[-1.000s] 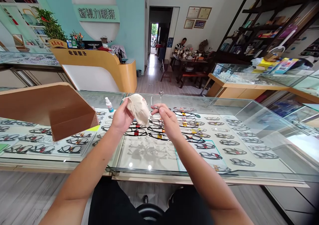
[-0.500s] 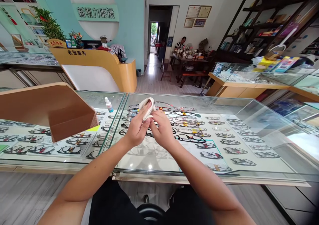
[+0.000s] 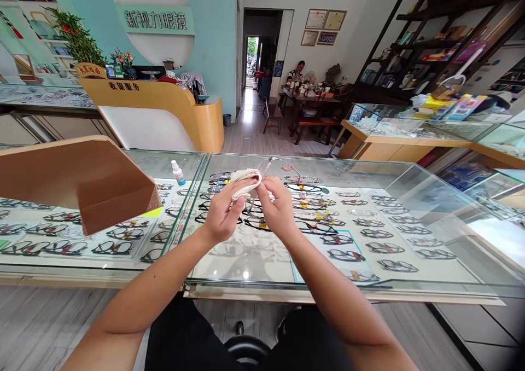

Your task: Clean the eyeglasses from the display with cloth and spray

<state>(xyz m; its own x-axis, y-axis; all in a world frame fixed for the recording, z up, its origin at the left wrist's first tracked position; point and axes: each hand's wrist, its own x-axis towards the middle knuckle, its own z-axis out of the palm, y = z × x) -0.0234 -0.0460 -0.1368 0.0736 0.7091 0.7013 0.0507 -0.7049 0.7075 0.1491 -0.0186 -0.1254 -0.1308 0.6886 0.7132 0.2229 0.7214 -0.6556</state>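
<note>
A folded white cloth [image 3: 247, 182] is in my left hand [image 3: 223, 212], its fingers tucked into the folds. My right hand [image 3: 276, 204] pinches a pair of glasses with a clear frame [image 3: 268, 166] just beside the cloth. One temple of the glasses curves up and to the right, with a small red tag [image 3: 287, 168] near it. The hands meet above the glass display case [image 3: 246, 259]. Part of the glasses is hidden by the cloth and fingers. Under the glass lie rows of eyeglasses [image 3: 315, 227].
On the left of the case stand a small white spray bottle [image 3: 178, 173] and a large brown panel [image 3: 82, 179]. Beyond are a yellow counter [image 3: 209, 122], another display case [image 3: 406, 135] and a person [image 3: 296, 73] seated at a table [image 3: 314, 104].
My right hand has moved slightly right and turned. The temple of the glasses now points higher, and the cloth has opened out more flatly over my left fingers.
</note>
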